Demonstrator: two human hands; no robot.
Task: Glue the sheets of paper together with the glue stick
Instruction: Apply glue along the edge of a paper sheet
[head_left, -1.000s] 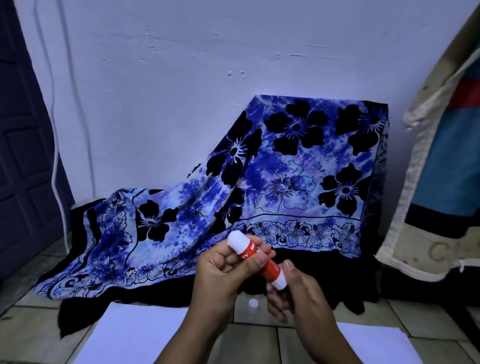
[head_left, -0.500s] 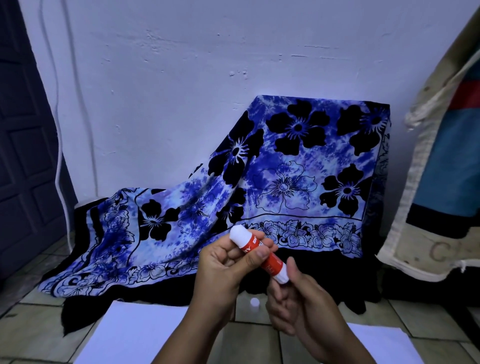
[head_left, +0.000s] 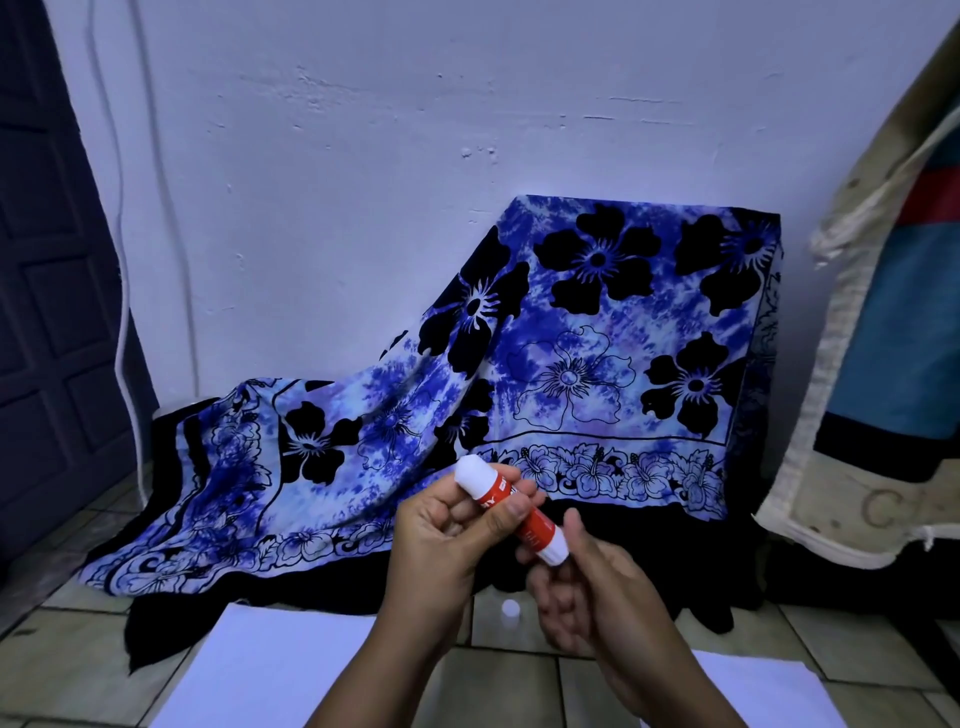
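A red glue stick (head_left: 524, 514) with a white top and a white base is held tilted in front of me, above the floor. My left hand (head_left: 441, 540) grips its upper body, thumb across the red label. My right hand (head_left: 587, 587) pinches the white base from below, thumb raised beside it. One white sheet of paper (head_left: 270, 670) lies on the tiled floor at the lower left. A second sheet (head_left: 758, 691) lies at the lower right, partly hidden by my right forearm. A small white cap (head_left: 510, 609) sits on the tiles between my hands.
A blue and black flowered cloth (head_left: 571, 364) drapes over a box against the white wall (head_left: 415, 130) and spreads onto the floor. A dark door (head_left: 47, 312) stands at the left. A worn padded object (head_left: 893, 338) leans in at the right.
Both hands keep holding the glue stick in nearly the same place. My right hand's fingers have shifted a little around the base.
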